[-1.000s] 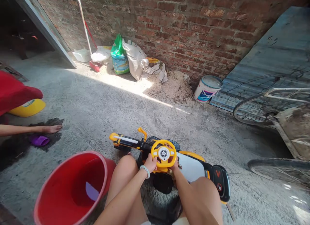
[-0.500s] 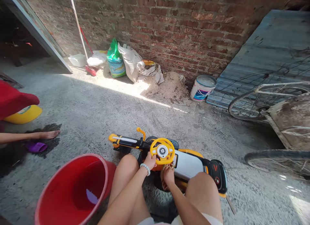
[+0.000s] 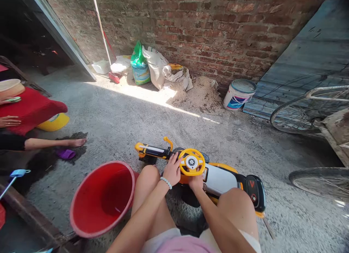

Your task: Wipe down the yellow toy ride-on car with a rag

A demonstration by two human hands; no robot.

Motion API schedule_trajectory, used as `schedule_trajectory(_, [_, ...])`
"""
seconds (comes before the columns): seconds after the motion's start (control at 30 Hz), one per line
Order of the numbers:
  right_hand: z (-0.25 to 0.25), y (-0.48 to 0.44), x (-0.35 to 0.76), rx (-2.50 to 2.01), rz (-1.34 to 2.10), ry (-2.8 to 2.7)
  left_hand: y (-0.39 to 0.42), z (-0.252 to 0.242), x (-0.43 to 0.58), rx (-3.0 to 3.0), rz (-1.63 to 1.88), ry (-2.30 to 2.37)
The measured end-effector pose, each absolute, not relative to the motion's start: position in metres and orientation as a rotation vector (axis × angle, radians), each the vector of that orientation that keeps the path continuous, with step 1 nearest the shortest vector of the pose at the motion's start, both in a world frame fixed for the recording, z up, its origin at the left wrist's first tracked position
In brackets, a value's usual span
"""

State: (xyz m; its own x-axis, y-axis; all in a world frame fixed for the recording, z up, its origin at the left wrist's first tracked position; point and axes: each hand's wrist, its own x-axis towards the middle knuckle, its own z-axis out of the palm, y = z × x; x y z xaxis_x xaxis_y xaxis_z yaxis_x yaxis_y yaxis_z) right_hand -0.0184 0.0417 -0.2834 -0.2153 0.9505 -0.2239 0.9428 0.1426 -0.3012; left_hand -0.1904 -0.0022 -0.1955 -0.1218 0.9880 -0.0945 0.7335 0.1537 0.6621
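Note:
A yellow, black and white toy ride-on car (image 3: 218,178) lies on the concrete floor between my knees. Its yellow steering wheel (image 3: 192,162) faces up. My left hand (image 3: 172,169), with a bead bracelet on the wrist, lies over the left rim of the wheel, fingers curled on it. My right hand (image 3: 196,182) is tucked under the wheel's near edge, gripping there; its fingertips are hidden.
A tilted red bucket (image 3: 102,198) stands by my left knee. Another person's bare foot (image 3: 76,142) and hand (image 3: 9,121) are at the left, by a red cloth (image 3: 29,107). Sacks (image 3: 155,65), a paint bucket (image 3: 238,95) and bicycle wheels (image 3: 308,111) line the brick wall.
The view has swung left, showing more of the other person. My left hand has spread higher over the wheel's rim and my right hand has moved up under the wheel.

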Motion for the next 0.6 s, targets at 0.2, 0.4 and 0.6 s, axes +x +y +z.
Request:
schedule_trajectory(0.2, [-0.292,-0.002,-0.038,-1.746,0.515,-2.773,0.005,-0.177,-0.178,1.764,-0.010,1.948])
schedule_trajectory(0.4, [-0.283,0.013,-0.034,-1.452,0.534,-2.898,0.015,-0.165,-0.169,1.731,-0.177,1.973])
schedule_trajectory(0.6, [-0.285,0.023,0.008,-1.675,0.607,-2.895,0.011,-0.163,-0.172,1.758,-0.155,1.958])
